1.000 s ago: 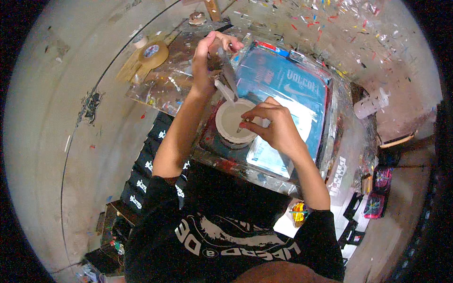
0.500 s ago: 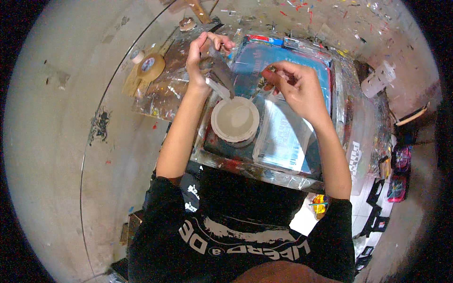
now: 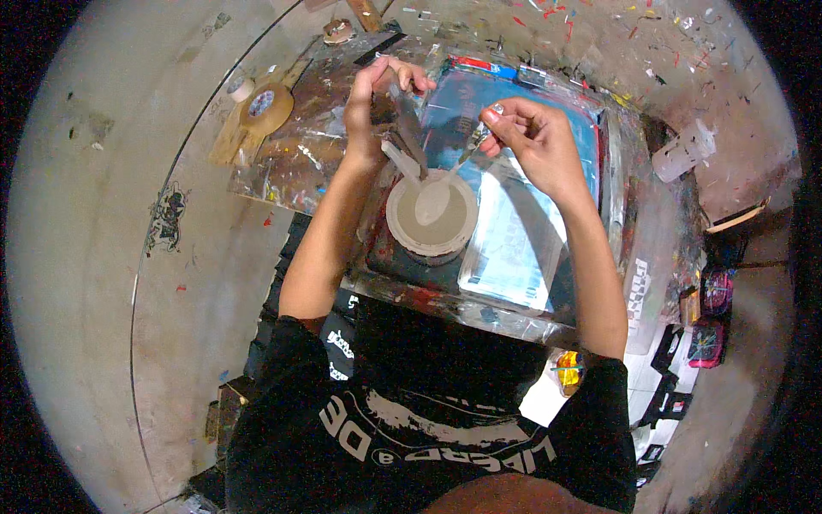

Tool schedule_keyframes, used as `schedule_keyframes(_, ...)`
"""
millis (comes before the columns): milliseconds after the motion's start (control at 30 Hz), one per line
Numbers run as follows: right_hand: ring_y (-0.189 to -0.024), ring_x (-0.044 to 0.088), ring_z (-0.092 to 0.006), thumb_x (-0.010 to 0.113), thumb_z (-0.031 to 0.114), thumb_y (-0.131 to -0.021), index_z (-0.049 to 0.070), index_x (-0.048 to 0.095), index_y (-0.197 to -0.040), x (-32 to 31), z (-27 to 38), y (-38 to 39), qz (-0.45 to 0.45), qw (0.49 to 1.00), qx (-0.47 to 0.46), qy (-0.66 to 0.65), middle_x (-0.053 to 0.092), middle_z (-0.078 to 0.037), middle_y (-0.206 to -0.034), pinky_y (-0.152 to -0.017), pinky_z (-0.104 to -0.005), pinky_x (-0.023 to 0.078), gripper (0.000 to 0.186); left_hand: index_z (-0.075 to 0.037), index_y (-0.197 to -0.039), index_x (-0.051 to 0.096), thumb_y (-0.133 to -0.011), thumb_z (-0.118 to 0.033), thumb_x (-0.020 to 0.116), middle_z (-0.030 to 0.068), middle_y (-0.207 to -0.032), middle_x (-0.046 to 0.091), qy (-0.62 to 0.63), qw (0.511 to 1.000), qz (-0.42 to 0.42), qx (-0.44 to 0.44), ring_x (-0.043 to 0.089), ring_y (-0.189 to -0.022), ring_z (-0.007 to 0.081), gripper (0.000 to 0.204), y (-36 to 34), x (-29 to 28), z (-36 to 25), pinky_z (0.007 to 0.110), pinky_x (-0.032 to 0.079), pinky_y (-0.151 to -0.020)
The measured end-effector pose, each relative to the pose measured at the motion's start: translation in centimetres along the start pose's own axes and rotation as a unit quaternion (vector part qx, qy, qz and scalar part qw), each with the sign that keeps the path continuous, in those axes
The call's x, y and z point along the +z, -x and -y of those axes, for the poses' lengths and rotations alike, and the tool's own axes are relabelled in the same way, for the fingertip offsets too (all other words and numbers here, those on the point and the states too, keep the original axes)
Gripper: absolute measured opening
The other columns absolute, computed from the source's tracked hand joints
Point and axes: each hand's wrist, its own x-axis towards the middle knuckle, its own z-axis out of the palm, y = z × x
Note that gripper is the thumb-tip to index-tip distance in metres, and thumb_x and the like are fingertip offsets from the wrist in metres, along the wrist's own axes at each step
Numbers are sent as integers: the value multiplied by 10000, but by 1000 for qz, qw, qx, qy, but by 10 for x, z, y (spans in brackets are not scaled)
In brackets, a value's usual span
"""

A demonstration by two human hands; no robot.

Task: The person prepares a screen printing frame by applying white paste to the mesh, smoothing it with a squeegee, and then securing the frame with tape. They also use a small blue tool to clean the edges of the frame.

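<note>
Right hand (image 3: 539, 146) is pinching a spoon (image 3: 437, 200) over the tub (image 3: 426, 249); left hand (image 3: 366, 116), apart, is gripping a scraper (image 3: 408, 124). Spoon tilt is possibly risking drips on the screen (image 3: 461, 104).

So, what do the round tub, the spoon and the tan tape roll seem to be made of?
Tub: probably plastic, matt, judging by its pale, thick, rounded rim.
Spoon: perhaps metal, as its slim, patterned handle glints; the bowl looks coated pale, hiding its finish.
Tape roll: likely plastic film, faintly glossy, from its even tan sheen; paper isn't ruled out.
</note>
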Motion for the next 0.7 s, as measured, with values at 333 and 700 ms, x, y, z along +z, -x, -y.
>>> schedule_keyframes(333,-661,669,-111,691,215,-958,-16,683,-1000,-1,-2,-12,36,999,21,-25,710,-75,-735,-621,-253,516,235,-65,-779,506,-954,-457,427,125,-837,615,-33,999,-15,27,584,-907,242,437,3,7,-5,363,409,-862)
schedule_keyframes(700,-663,665,-111,705,228,-949,-13,689,-966,-10,22,-31,45,997,-44,-47,702,-61,-755,-641,-253,519,243,-61,-753,507,-940,-447,460,55,-757,522,-42,999,13,-3,483,-747,167,431,0,13,-9,292,359,-708)
